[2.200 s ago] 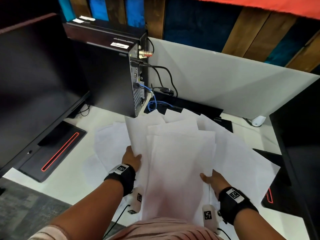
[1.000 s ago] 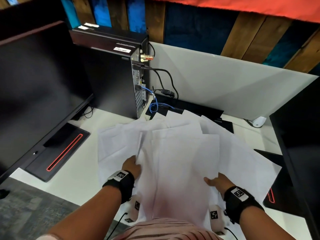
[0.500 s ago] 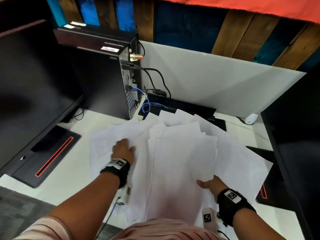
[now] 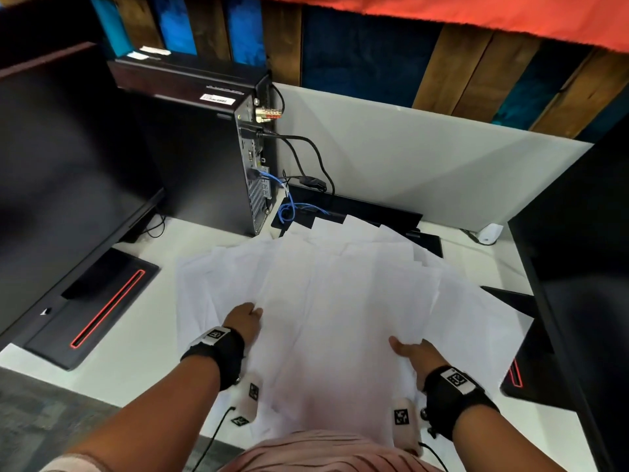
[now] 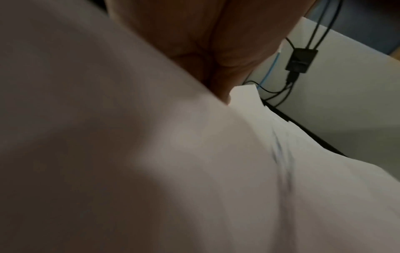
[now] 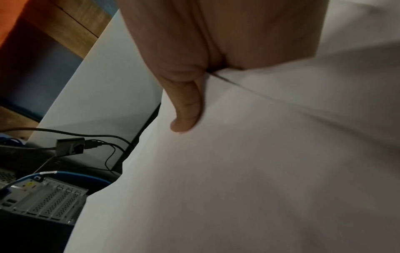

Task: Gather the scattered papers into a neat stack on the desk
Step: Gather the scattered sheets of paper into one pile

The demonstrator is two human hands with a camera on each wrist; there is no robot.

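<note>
Several white papers (image 4: 340, 301) lie fanned and overlapping on the white desk (image 4: 136, 352), spreading from the desk's front edge back to the cables. My left hand (image 4: 243, 320) rests on the left sheets, its fingers hidden under the edge of the middle sheets. In the left wrist view only the palm (image 5: 205, 42) shows above blurred paper (image 5: 281, 188). My right hand (image 4: 413, 352) holds the right side of the middle sheets. Its thumb (image 6: 186, 111) presses on top of the paper (image 6: 238, 171) while its fingers are hidden beneath.
A black computer tower (image 4: 204, 158) with black and blue cables (image 4: 289, 206) stands at the back left. A dark monitor (image 4: 61, 182) on a red-lined base (image 4: 92, 308) is at the left, another monitor (image 4: 585, 267) at the right. A white divider panel (image 4: 425, 172) closes the back.
My left hand lay flat on top of the left sheets half a second ago; now its fingers are tucked under the middle sheets. The right hand has hardly moved.
</note>
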